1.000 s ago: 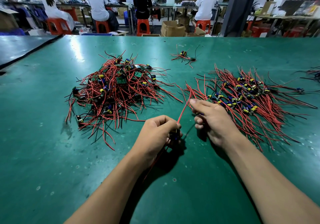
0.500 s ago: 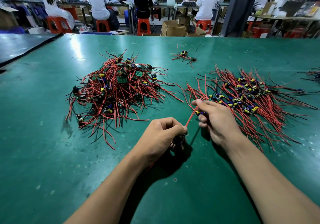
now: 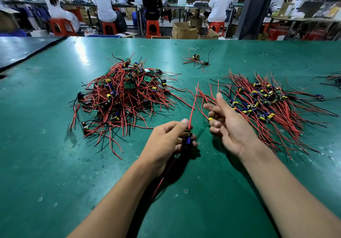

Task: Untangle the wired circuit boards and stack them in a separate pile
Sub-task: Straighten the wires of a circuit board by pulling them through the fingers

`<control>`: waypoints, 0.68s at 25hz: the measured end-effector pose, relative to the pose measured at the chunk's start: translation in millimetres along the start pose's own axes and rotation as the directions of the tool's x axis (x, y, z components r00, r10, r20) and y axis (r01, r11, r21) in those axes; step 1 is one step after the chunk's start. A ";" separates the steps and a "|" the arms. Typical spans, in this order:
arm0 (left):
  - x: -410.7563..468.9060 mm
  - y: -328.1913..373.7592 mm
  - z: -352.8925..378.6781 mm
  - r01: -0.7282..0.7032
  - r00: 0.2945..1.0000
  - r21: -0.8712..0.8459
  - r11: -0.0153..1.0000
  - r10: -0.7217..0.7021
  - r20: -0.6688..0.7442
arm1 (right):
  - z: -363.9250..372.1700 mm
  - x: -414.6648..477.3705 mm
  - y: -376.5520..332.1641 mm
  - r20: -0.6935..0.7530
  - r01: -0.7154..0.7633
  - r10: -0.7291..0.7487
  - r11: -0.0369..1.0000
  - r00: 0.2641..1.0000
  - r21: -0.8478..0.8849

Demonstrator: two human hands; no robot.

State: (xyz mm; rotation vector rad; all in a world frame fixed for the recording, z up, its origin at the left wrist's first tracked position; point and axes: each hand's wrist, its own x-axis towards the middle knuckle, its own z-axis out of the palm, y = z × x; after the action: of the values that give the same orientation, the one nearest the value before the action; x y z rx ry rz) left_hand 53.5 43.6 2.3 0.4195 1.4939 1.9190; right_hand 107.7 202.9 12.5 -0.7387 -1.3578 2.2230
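Observation:
A tangled heap of circuit boards with red and black wires lies on the green table to the left. To the right spreads a flatter pile of sorted boards, their wires fanned out. My left hand grips one small circuit board above the table; its red wire sticks up and away, and another wire hangs down beneath my wrist. My right hand hovers just right of it, palm up, fingers relaxed and apart, holding nothing, at the near edge of the sorted pile.
A few loose wired boards lie at the back centre, and more wires show at the right edge. The green table joins a second table at the left. People sit on red stools at benches beyond.
My right hand has let go of the red wire it was pinching and opened, palm turned up. The wire now stands free above my left hand, which still grips the board.

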 end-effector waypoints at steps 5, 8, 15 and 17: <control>5.6 7.1 -0.9 0.103 0.994 -0.275 0.956 -0.111 -0.012 | 9.5 -13.8 14.6 0.116 0.171 -0.131 0.871 0.985 -0.460; 5.1 8.6 -2.0 0.108 0.994 -0.294 0.950 -0.101 0.040 | 17.8 -22.1 28.1 0.265 0.375 -0.266 0.622 0.927 -0.688; 9.6 3.7 -0.8 0.099 0.995 -0.155 0.983 -0.097 0.019 | -11.5 0.8 14.5 0.167 0.274 -0.611 0.084 0.773 -0.958; 9.5 2.4 -2.8 0.089 0.996 -0.122 0.988 -0.086 0.028 | -18.1 6.8 16.9 0.122 0.133 -0.539 -0.018 0.833 -0.991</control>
State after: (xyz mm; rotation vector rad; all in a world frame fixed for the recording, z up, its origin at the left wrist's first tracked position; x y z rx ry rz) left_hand 44.1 47.6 2.4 0.3133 1.3484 1.9191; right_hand 112.6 211.9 -11.1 -0.8967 -2.4764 0.3477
